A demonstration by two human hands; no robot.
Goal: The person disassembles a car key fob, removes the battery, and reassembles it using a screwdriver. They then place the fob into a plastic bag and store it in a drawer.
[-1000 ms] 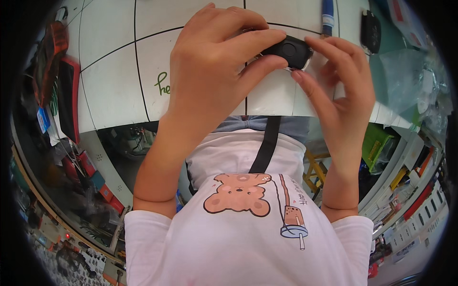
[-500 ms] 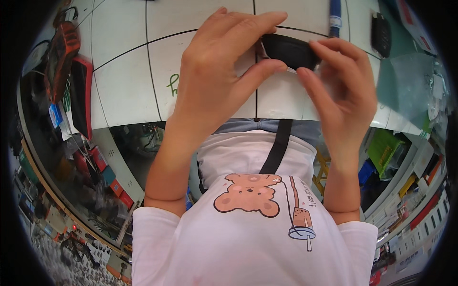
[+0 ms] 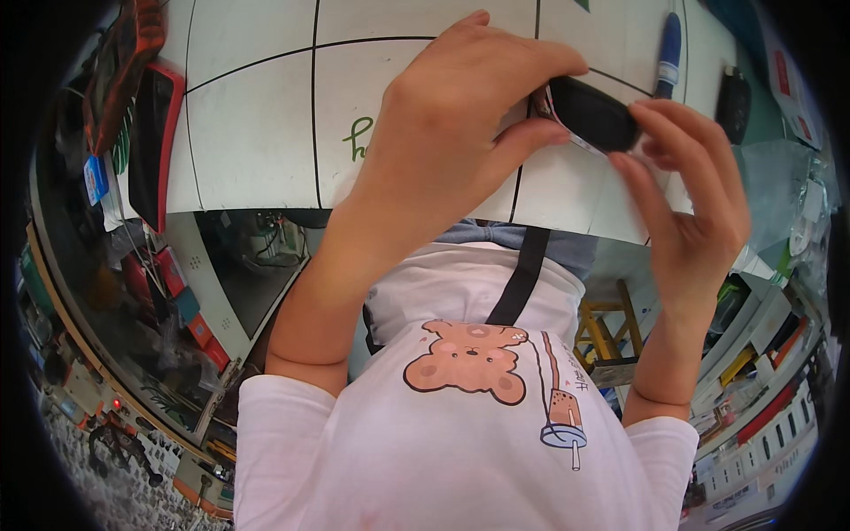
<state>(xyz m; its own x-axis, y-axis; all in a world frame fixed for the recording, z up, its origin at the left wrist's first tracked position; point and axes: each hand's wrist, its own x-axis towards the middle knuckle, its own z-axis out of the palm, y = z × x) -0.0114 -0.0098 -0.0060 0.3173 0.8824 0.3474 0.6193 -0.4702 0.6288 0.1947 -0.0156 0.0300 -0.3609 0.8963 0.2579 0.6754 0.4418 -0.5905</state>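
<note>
- We log the black casing (image 3: 591, 115) held above the white tabletop (image 3: 248, 133), right of its middle, tilted with its right end nearer us.
- Left hand (image 3: 465, 124): gripping the casing's left end, thumb along the near edge, forefinger reaching past the far edge; back of the hand faces up.
- Right hand (image 3: 699, 173): gripping the right end in a light fingertip pinch, forefinger bent, thumb blurred; we cannot tell how firmly it presses.
- Both forearms rise over the tabletop's near edge, wrists wide apart, hands angled inward.
</note>
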